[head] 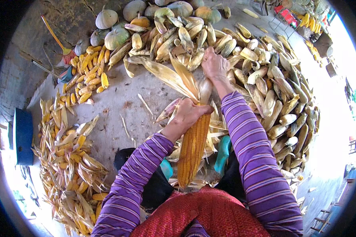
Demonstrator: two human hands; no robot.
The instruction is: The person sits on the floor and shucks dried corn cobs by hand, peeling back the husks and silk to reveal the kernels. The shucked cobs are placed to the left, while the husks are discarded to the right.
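Note:
My left hand [190,114] grips a large yellow corn cob [194,148] near its upper end, with the thumb across it. Bare kernels show along the cob's lower length, which points toward my lap. Dry husk leaves [185,77] spread up and to the left from the cob's top, still attached. A paler husk piece [205,90] runs from the same end toward my right hand [215,63]. That hand is closed at the edge of the unhusked heap, apparently on this husk; its fingertips are hidden.
Unhusked corn ears [273,89] form a curved heap ahead and to the right. Pumpkins [117,38] lie behind it. Bare cobs [90,71] are piled at upper left, near a broom [55,35]. Cobs with peeled-back husks [74,166] fill the left. Teal shoes [224,151] flank loose husks.

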